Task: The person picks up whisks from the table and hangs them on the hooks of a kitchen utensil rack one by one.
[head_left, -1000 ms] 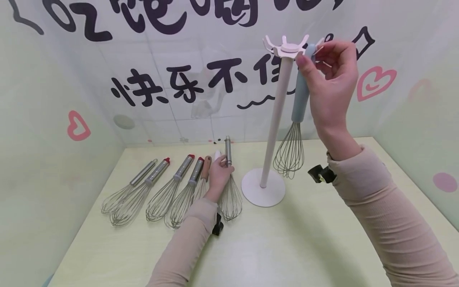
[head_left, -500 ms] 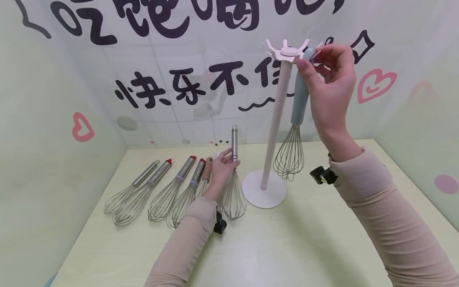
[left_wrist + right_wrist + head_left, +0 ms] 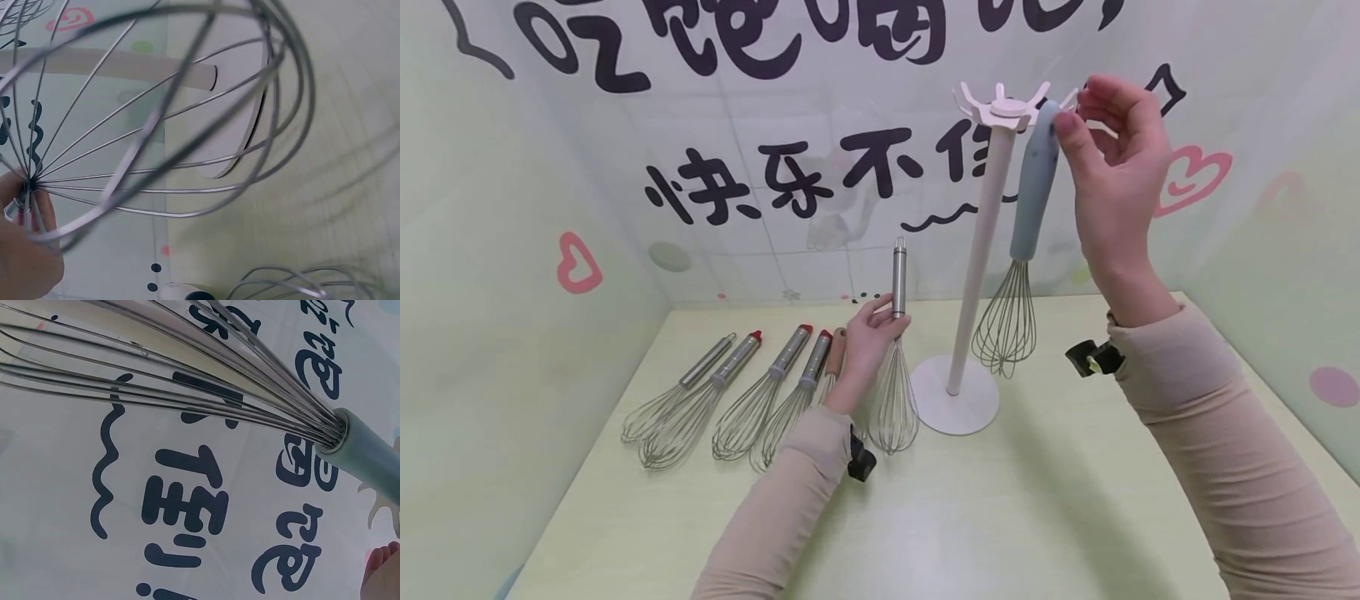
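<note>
Pale table (image 3: 970, 517), steel whisk (image 3: 899, 282) handle-up beside the white stand (image 3: 979, 250), left hand (image 3: 867, 343) pinching near handle's base, probably light, slick, springy-wired, so handle's best; right hand (image 3: 1120, 158) loosely open, thumb by blue whisk (image 3: 1034, 200).

At the centre of the frame, the left hand (image 3: 868, 340) pinches a silver metal whisk (image 3: 899, 282) below its handle, while at upper right the right hand (image 3: 1120, 162) has its thumb by a pale-blue-handled wire whisk (image 3: 1036, 183) hanging from a slim whitish hooked stand (image 3: 981, 258). At left, three red-tipped silver whisks (image 3: 787, 350) lie on a pale yellowish table (image 3: 955, 525) beneath large black lettering (image 3: 877, 173).
</note>
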Motion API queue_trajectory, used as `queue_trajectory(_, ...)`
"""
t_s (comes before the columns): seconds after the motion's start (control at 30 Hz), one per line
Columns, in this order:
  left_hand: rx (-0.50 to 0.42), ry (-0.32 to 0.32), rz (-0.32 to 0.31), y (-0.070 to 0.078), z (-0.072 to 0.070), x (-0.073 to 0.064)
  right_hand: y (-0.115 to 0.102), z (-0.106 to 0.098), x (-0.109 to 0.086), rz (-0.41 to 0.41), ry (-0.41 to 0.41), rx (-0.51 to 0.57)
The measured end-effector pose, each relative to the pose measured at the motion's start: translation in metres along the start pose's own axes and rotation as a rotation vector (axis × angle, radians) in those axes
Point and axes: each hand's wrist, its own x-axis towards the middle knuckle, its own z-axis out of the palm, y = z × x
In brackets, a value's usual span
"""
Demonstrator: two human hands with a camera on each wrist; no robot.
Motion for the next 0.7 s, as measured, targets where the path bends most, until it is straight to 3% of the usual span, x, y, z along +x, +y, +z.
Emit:
queue_trajectory(0.13, -0.003, -0.011, 0.023, 0.011, -0.001, -0.002, 0.0, -0.001, 0.001, 0.007, -0.029, -0.024)
queue_trajectory(0.37, 0.083, -0.025, 0.022, 0.029, -0.006, -0.009, 0.0, -0.001, 0.0, 0.013, -0.073, -0.11)
queue_trajectory(0.53, 0.003, -0.051, 0.067, 0.039, -0.008, -0.01, 0.001, -0.001, 0.0, 0.024, -0.084, -0.107)
queue_trajectory(0.7, -0.03, -0.072, 0.106, 0.048, -0.009, -0.012, 0.0, -0.001, 0.001, 0.065, -0.08, -0.034)
